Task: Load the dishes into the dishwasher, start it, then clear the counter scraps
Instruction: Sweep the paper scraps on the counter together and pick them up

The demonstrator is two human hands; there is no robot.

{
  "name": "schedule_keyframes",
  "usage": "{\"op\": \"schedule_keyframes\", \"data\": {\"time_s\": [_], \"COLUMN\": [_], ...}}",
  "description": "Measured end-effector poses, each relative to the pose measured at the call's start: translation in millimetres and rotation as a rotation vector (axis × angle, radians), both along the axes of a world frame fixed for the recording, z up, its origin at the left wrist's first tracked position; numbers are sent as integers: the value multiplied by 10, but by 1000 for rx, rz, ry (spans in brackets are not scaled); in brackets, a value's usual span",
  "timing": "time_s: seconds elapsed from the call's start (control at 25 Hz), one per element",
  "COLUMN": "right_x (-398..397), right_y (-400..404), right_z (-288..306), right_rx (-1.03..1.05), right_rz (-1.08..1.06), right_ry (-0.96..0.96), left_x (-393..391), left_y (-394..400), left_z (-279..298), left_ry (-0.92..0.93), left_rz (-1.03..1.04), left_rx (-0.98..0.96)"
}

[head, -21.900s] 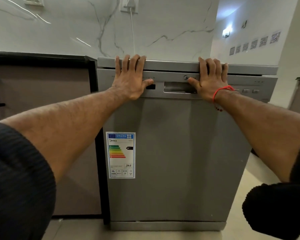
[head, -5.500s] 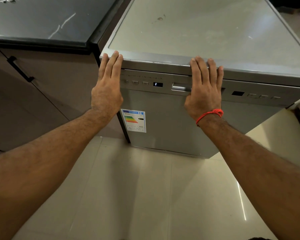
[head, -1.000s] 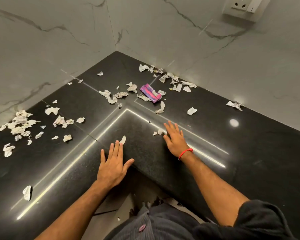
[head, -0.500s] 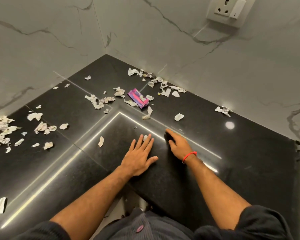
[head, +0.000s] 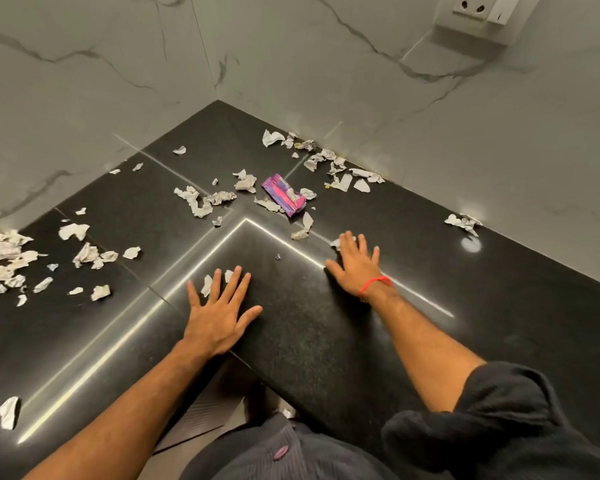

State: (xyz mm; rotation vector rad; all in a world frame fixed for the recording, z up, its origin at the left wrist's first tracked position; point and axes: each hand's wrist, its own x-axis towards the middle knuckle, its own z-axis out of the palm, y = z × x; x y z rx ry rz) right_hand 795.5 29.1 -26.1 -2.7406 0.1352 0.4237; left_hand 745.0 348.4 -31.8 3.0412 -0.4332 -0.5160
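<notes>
On the black corner counter (head: 499,306), both hands lie flat with fingers spread: the left hand (head: 219,313) touches a paper scrap (head: 207,285), the right hand (head: 355,263) (red thread at its wrist) covers another. More torn scraps (head: 11,258) lie far and left, around a pink wrapper (head: 283,194).

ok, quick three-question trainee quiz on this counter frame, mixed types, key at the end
1. True or false: both hands lie flat with straight fingers on the black counter.
2. Which wrist wears the red thread? A left, B right.
3. Fill in: the one coloured item among the white paper scraps is a ____ wrapper.

Key: 1 true: left hand and right hand are both flat, gripping nothing. 2 B. 3 purple.
</notes>
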Motion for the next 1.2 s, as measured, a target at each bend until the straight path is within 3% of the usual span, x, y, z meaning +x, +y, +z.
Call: {"op": "schedule_keyframes", "data": {"time_s": [0.12,0.24,0.36,0.52,0.68,0.84,0.92,1.08,1.2], "right_x": [-60,-26,-139,-247,-182,-100,-32,140,269], "right_y": [629,646,263,31,-163,-939,-1367,-1960,-1608], "right_z": [-87,5,44,140,135,226,268,98,-56], "right_rx": [111,447,562,601,682,347,222,-53,-142], "right_rz": [158,-99,-312,-305,-429,-510,-567,-564,-489], "right_ry": [-29,-188,-231,-245,-293,-417,-382,-130,21], "left_x": [78,252,528,978,1244,1149,1055,962,925], "left_y": [-132,-487,-852,-1266,-1329,-1056,-855,-786,-830], "left_z": [75,152,168,176,18,-92,-101,-58,-52], "left_ry": [-27,-9,3,8,31,-13,-27,-3,-3], "left_rz": [-29,-128,-225,-261,-266,-302,-298,-264,-226], "left_rx": [-166,-284,-254,-197,-83,-94,-62,-20,-23]}}
